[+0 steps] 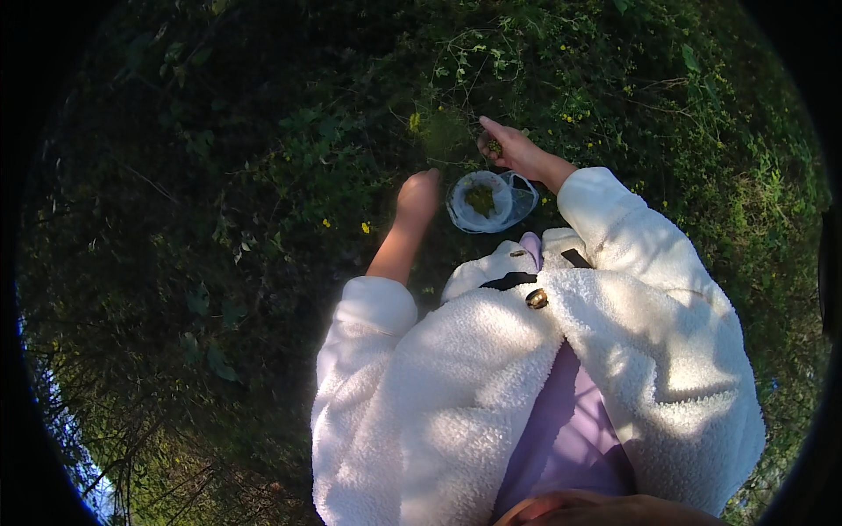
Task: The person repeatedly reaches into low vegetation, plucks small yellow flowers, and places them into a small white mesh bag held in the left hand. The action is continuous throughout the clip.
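My left hand (417, 193) reaches into the greenery just left of the bag, its fingers curled; what they grip, if anything, is hidden. My right hand (513, 153) is above the bag, thumb extended and other fingers curled round small yellow-green flower buds (494, 146). A clear plastic bag (498, 215) with an open rim sits in front of my body, with yellowish-green picked plant bits (479, 201) inside. Thin stems and a small yellow flower cluster (415, 122) are between and beyond my hands, slightly blurred.
Dense low plants (289, 149) with scattered yellow flowers (367, 228) surround me. Bare twigs and brighter ground lie toward the lower left. My white fleece jacket and lilac top fill the lower middle.
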### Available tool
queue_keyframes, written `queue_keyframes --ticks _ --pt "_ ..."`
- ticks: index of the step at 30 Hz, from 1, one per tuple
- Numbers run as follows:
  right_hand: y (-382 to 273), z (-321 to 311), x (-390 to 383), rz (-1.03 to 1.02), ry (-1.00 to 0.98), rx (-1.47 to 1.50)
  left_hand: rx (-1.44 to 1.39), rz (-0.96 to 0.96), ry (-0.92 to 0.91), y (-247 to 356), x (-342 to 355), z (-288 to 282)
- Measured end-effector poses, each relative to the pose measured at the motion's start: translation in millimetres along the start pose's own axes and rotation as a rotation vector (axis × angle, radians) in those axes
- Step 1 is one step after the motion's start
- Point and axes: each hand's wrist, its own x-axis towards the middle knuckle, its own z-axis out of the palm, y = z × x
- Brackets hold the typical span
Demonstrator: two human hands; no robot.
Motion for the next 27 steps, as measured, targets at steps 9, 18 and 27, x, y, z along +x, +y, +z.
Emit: queue_keyframes --ticks 9,18,27 --pt "30.8 11.3 -2.0 0.139 -0.259 -0.403 0.473 0.008 -0.178 -28.2 -61.1 2.0" --pt "78.6 -6.2 -12.1 0.128 -0.400 -0.477 0.483 -0.108 -0.046 -103.9 -117.1 -12.7" --pt "92.8 -8.0 -12.5 0.282 -0.300 -0.541 0.303 -0.265 0.046 -130.4 -130.2 -9.4"
